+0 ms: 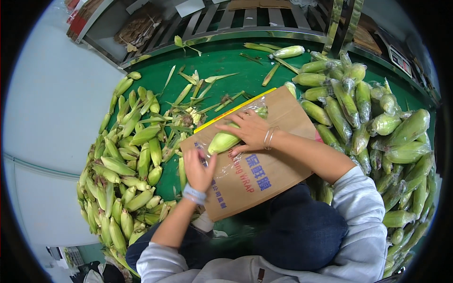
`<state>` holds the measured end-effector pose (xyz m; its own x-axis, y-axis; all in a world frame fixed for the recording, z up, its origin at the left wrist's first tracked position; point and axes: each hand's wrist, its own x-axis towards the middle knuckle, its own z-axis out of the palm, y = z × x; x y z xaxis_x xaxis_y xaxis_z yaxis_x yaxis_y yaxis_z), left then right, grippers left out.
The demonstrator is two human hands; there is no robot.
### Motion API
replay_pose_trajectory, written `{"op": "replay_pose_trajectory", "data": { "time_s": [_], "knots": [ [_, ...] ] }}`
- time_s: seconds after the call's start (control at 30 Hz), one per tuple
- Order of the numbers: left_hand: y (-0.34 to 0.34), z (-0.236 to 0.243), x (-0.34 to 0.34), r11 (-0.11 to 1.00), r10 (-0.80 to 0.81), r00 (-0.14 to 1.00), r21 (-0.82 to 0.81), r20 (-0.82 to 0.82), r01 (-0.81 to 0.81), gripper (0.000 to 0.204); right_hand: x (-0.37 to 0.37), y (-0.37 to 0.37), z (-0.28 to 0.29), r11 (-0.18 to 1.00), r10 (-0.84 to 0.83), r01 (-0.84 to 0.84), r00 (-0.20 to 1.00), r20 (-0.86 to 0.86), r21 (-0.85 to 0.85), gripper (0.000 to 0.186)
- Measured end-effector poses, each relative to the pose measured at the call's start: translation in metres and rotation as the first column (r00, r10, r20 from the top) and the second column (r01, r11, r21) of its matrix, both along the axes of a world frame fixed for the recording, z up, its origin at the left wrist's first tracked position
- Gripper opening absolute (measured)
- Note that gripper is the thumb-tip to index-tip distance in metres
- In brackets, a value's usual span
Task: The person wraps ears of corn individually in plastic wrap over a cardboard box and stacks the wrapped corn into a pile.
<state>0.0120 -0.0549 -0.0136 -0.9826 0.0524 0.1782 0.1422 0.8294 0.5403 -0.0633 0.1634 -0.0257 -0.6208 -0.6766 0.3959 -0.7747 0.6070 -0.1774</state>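
The brown cardboard box point(264, 174) lies across the person's lap and serves here as the landmark. At its near left corner the left hand point(198, 170) is closed on the edge of a sheet of clear film point(222, 158), pinching it between the fingers. A little farther up, on the top face of the box, lies one ear of corn point(224, 140), half under the film. The right hand point(250, 129) rests on this ear with the fingers spread flat, pressing it down.

I think the main risk is the film. It is thin and stretched between the two hands, so an uneven pull from the left hand could tear it or let it fold on itself. The ear is round and could roll under the flat right hand, off the box toward the left. The box is only resting on the lap, so a strong pull may tilt it.

Left of the box, on the green table point(222, 61), is a pile of peeled corn point(122, 165). Right of the box is a pile of corn in husks point(377, 127). Behind the box, loose husk leaves point(198, 89) lie scattered.
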Motion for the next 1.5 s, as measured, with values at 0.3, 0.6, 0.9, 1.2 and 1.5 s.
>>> {"op": "replay_pose_trajectory", "data": {
  "time_s": [0.3, 0.6, 0.9, 1.2, 1.5],
  "knots": [
    [-0.058, -0.033, 0.025, 0.691, -0.279, 0.942, -0.642, 0.186, 0.331, 0.018, 0.010, 0.017, 0.005, 0.965, -0.177, 0.127, 0.961, 0.211, 0.228, 0.057],
    [-0.038, 0.056, 0.100, 0.642, -0.724, 0.652, 0.564, 0.224, 0.520, 0.026, 0.130, 0.014, 0.039, 0.951, 0.073, -0.246, 0.765, 0.640, 0.185, 0.057],
    [0.092, -0.022, 0.025, 0.743, -0.335, 0.916, -0.660, -0.220, 0.112, 0.075, -0.039, -0.027, 0.013, 0.911, -0.327, 0.314, 0.945, 0.002, 0.268, 0.027],
    [0.069, -0.008, -0.066, 0.809, -0.453, 0.832, -0.244, 0.319, 0.534, 0.058, -0.073, -0.031, 0.020, 0.718, -0.644, 0.365, 0.671, 0.367, 0.593, 0.027],
    [-0.064, -0.003, 0.046, 0.479, -0.800, -0.100, 0.730, 0.592, 0.488, 0.069, -0.055, -0.033, -0.001, 0.813, -0.524, 0.305, 0.754, 0.396, 0.496, 0.022]
  ]
}}
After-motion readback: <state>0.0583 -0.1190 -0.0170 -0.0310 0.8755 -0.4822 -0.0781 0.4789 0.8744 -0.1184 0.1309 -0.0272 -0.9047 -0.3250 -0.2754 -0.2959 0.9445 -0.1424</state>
